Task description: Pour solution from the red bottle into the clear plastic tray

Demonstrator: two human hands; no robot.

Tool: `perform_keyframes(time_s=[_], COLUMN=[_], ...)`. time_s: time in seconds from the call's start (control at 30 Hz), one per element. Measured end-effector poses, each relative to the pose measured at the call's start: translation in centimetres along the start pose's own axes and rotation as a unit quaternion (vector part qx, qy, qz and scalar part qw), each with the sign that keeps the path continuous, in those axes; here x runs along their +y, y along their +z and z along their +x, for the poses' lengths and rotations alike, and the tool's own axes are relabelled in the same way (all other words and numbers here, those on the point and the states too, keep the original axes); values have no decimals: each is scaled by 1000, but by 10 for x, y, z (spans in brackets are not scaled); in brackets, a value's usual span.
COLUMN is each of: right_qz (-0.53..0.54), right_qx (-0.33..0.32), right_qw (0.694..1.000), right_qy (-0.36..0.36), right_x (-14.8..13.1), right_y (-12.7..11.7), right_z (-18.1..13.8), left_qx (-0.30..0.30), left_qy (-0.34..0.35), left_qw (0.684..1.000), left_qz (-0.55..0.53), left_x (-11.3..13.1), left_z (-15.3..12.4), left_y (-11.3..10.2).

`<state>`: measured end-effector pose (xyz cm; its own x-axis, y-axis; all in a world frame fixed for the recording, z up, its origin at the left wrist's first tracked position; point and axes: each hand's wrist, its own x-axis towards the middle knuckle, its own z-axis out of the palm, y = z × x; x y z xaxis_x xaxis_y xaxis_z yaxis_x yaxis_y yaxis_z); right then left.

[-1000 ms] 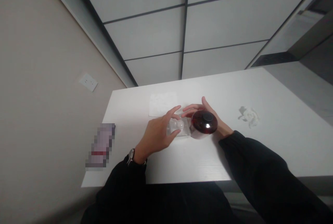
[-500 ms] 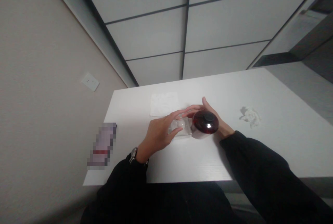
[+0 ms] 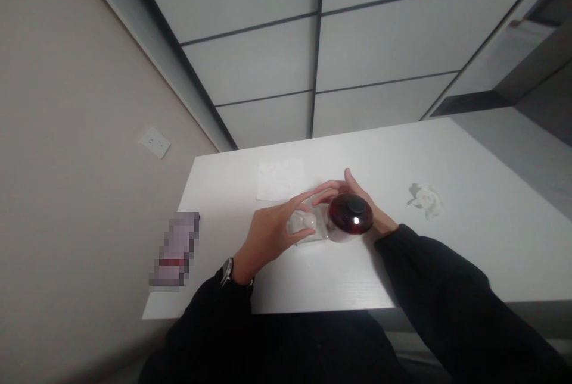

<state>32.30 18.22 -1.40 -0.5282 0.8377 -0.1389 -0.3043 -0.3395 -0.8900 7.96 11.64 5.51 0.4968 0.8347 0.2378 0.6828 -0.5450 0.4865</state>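
My left hand curves its thumb and fingers around the rounded clear top of a squarish transparent bottle, which stands on the white table. Touching or very near that bottle on its right is a round jar with a glossy dark red lid and a black disc in its middle. My right hand wraps the jar from behind and from the right, fingers bent around its far side and thumb raised. The fingertips of both hands come close together behind the two containers. The jar hides part of my right palm.
A flat white tissue lies behind my left hand. Farther right is a crumpled tissue. A blurred-out flat object rests at the table's left edge, beside a wall with a socket. White panelled doors stand behind the table.
The view has shifted slightly. Both hands and the two containers keep nearly the same arrangement, with the containers a touch lower in the picture.
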Motion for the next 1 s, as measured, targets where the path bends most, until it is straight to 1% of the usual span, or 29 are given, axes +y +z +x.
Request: perform_keyframes(time_s=[0.07, 0.17, 0.3, 0.37, 0.43, 0.5, 0.6, 0.7, 0.8, 0.83, 0.93, 1.0], right_qz=[-2, -22, -102, -168, -238, -288, -306, -301, -293, -288, -276, -274], right_qx=[36, 100, 161, 171, 168, 168, 173, 167, 154, 150, 146, 147], right_qw=[999, 989, 958, 934, 909, 886, 863, 861, 866, 868, 873, 874], right_qy=[-31, -102, -212, -264, -298, -322, -362, -376, -376, -376, -375, -374], right_x=[-1, -8, -17, -17, -14, -11, -7, -5, -3, -2, 0, 1], right_y=[1, 7, 22, 31, 39, 45, 49, 47, 43, 42, 40, 40], right_z=[0, -8, -38, -55, -68, -73, -70, -64, -62, -62, -60, -58], left_qx=[-1, -6, 5, 6, 3, 0, 0, 8, 23, 19, -19, -47], left_qy=[-4, -8, 23, 40, 51, 56, 63, 92, 164, 185, 223, 238], left_qw=[1000, 1000, 1000, 999, 998, 998, 996, 992, 983, 980, 974, 968], left_qz=[3, 4, 13, 25, 34, 43, 64, 85, 79, 66, 47, 62], left_x=[1, 3, 3, 2, 0, -2, -2, 11, 37, 46, 66, 70], left_z=[-2, -4, -5, -4, -3, -2, -2, -1, 7, 12, 32, 47], left_y=[0, -1, -2, 0, 2, 3, 0, -12, -25, -28, -30, -26])
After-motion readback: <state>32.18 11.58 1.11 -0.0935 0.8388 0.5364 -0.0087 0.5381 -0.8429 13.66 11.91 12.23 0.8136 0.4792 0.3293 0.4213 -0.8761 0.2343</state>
